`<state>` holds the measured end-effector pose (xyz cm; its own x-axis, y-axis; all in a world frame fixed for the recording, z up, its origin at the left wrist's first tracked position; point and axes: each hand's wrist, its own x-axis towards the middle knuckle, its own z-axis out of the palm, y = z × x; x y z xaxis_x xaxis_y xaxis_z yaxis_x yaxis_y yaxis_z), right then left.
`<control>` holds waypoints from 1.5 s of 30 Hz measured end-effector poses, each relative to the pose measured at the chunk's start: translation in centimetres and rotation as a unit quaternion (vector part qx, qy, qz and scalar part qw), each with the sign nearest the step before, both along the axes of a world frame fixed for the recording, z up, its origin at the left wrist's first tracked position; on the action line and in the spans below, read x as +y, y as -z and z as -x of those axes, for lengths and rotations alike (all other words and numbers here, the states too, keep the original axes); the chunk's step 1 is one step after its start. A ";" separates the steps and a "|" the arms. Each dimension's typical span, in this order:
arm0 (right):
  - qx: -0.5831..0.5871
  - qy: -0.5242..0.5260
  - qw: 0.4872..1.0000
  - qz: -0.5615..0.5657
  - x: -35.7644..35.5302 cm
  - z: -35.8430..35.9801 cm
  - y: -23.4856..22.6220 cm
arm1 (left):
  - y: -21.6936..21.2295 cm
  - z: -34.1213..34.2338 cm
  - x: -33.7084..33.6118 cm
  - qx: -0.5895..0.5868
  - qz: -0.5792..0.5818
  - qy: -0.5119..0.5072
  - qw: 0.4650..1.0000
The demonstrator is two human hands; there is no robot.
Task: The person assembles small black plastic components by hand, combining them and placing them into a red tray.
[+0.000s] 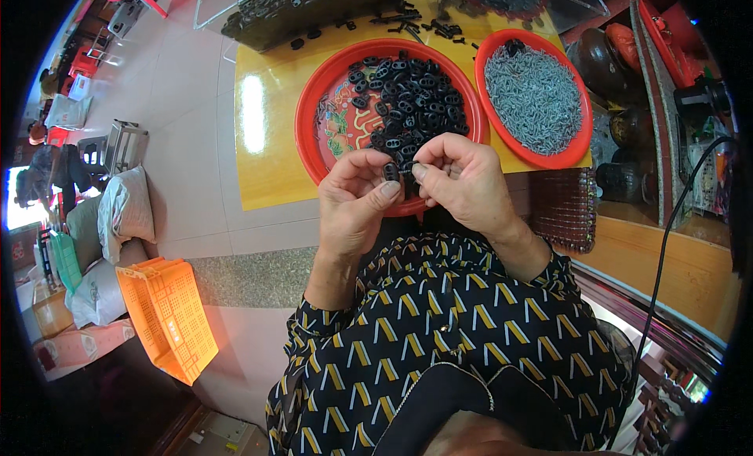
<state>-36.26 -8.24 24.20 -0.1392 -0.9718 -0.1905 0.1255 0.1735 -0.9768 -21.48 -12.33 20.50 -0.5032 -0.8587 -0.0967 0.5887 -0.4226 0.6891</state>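
My left hand [354, 197] pinches a small black plastic piece with holes [391, 171], which looks like a cord lock body, between thumb and fingertips. Facing it, my right hand [464, 181] grips a tiny metal spring [405, 172] that points toward the black piece; a dark bit shows at its right end, partly hidden by the fingers. Both hands hover over the near rim of a round red tray [306, 114], where many similar black pieces [427, 95] are heaped. To its right, a second red tray [587, 118] is filled with small metal springs [533, 99].
Under the trays lies a yellow tabletop [267, 173]. Clear plastic bins [274, 24] with black parts stand at its far side, near scattered black pins [408, 20]. An orange crate [172, 322] sits on the floor at left. Jars [604, 63] and a black cable [667, 236] are at right.
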 end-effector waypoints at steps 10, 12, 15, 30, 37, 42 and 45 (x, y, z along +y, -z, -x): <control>0.036 -0.006 0.999 0.006 0.0 0.0 0.0 | 0.3 -0.1 0.2 -0.075 0.076 -0.011 0.994; 0.032 -0.001 0.999 0.014 0.0 -0.1 0.3 | 0.3 0.0 0.2 -0.079 0.085 -0.010 0.993; 0.027 -0.007 1.000 -0.001 0.0 -0.1 0.1 | 0.3 0.0 0.3 -0.083 0.085 -0.003 0.993; -0.200 -0.107 0.971 -0.075 -0.9 1.6 1.5 | 0.7 -0.2 0.2 -0.081 0.116 0.007 0.990; -0.241 -0.135 0.959 -0.068 -1.1 1.9 2.4 | 0.4 -0.3 0.3 -0.106 0.145 0.013 0.984; -0.275 -0.159 0.945 -0.078 -1.1 2.2 2.6 | 0.3 -0.4 0.4 -0.136 0.172 0.011 0.976; -0.275 -0.171 0.943 -0.074 -1.2 2.2 2.6 | 0.3 -0.3 0.5 -0.147 0.183 0.011 0.972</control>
